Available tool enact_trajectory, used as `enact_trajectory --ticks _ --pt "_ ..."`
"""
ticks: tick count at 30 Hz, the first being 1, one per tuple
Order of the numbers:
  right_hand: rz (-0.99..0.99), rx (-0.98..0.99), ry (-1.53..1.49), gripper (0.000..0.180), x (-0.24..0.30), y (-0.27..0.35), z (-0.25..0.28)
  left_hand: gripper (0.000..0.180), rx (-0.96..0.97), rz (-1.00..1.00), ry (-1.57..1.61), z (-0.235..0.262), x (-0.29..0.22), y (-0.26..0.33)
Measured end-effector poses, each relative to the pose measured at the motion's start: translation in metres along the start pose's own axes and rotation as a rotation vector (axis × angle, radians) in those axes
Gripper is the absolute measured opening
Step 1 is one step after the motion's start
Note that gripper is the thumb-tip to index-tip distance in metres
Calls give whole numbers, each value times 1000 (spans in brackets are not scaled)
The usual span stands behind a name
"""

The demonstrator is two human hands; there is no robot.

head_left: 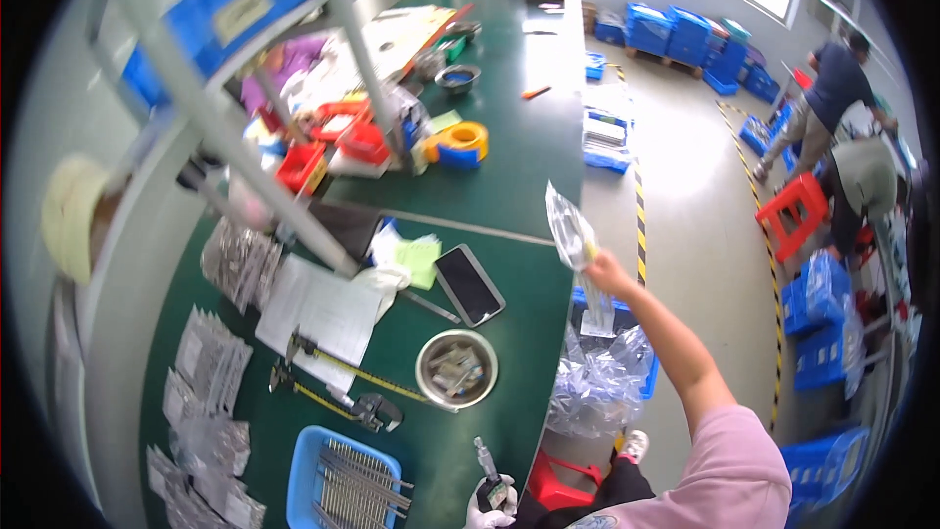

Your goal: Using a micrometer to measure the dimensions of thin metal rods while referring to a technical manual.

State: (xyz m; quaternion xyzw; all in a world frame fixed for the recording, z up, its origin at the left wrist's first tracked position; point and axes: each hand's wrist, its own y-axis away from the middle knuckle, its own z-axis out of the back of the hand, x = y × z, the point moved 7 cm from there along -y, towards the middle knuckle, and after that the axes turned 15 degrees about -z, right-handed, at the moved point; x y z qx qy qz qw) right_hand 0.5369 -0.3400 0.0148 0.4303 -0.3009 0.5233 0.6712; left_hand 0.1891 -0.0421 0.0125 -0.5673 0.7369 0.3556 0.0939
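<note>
My right hand point(609, 272) stretches out past the table's right edge, its fingers closed on a clear plastic bag point(568, 223) that stands up from the grip. Below it is a blue crate point(648, 377) heaped with clear plastic bags point(599, 382). At the lower edge my left hand point(487, 509), in a white glove, is closed around a micrometer point(487, 460) with a metal barrel and a dark body. A light blue basket point(296, 475) of thin metal rods point(352, 485) stands to its left. Ahead of that hand is a steel bowl point(421, 372) with small pieces inside.
Calipers point(367, 411) lie by paper sheets point(318, 309) and a phone point(470, 284) on the green table point(519, 333). Packed bags point(211, 362) line the left side under a shelf post point(264, 176). Yellow tape point(468, 137) lies farther back. Two people point(832, 88) are at the far right.
</note>
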Motion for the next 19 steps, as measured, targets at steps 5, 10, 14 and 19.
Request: enact_trajectory --ticks 5,10,14,19 --pt "-536 132 -425 31 -74 176 56 60 194 -60 -351 -130 42 -21" --pt "-701 325 -1000 28 -146 323 105 61 474 205 -443 -248 159 -17" --pt "-811 161 -1119 24 -226 393 178 63 659 487 -417 -335 292 -3" --pt "-672 -90 -1104 21 -247 416 264 66 664 660 -538 -364 369 8"
